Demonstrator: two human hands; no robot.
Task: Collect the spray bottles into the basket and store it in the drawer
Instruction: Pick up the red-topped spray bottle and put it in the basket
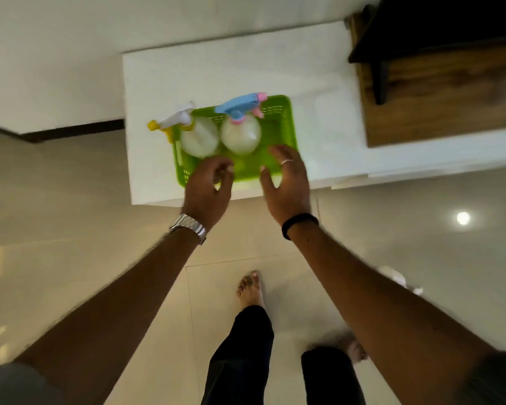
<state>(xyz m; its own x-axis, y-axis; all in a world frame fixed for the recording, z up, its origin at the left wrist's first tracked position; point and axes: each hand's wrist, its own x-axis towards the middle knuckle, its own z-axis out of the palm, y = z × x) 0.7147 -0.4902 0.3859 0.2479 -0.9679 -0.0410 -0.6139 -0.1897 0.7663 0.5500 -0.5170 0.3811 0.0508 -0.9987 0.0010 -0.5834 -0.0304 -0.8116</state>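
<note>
Both spray bottles already stood in the green basket (278, 168), so the collecting part of the task looked finished. The bottle with the yellow-and-white trigger (197, 138) sat just beyond the left hand's fingers (227, 168), its nozzle poking out over the basket's far left corner. The bottle with the blue-and-pink trigger (240, 133) stood beside it, ahead of the gap between the two hands. The basket rested on the white tabletop (319, 68), close to its near edge.

The left hand (206, 188) hovered at the basket's near rim with its fingers loosely curled and gripping nothing. The right hand (287, 179) was spread wide over the near right corner of the basket, fingers apart and also empty; whether either hand touched the rim could not be told through the motion blur.

What remained, by my reading, was the second half: taking hold of the basket by its sides, lifting it with both bottles kept upright, and carrying it to a drawer. No drawer could be clearly made out; only a dark wooden piece of furniture (450, 92) stood well to the right of the right hand.
</note>
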